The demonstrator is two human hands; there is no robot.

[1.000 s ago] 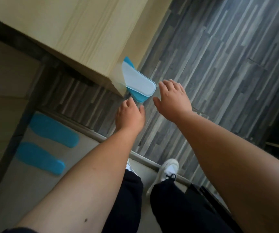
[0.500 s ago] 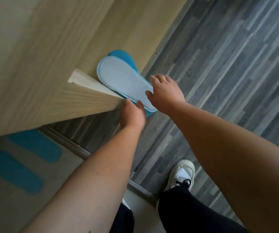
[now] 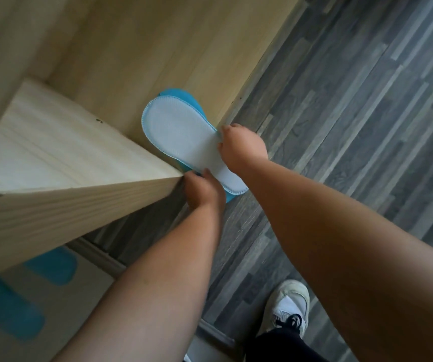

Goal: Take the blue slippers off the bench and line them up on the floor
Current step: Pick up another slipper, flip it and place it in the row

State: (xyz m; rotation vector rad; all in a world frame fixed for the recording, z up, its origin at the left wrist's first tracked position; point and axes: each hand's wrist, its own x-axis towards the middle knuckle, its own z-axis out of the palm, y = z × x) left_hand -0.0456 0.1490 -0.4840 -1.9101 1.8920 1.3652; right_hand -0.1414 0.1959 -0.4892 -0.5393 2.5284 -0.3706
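Note:
A stacked pair of blue slippers [image 3: 184,134] lies on the pale wooden bench [image 3: 137,61], the top one turned over with its white sole facing up. The heel end sticks out past the bench edge. My right hand [image 3: 241,147] pinches the right edge of the top slipper. My left hand [image 3: 202,189] grips the heel end from below, next to the corner of a wooden panel [image 3: 61,184]. Part of the lower slipper is hidden under the top one.
Grey plank floor [image 3: 354,126] lies to the right of the bench. At the lower left, a light mat [image 3: 53,309] carries two blue foot-shaped marks [image 3: 50,267]. My white sneaker [image 3: 288,307] stands at the bottom.
The view has closed in on the bench. Both hands reached forward from open air onto the slippers; the right hand now pinches the edge and the left hand holds the heel end.

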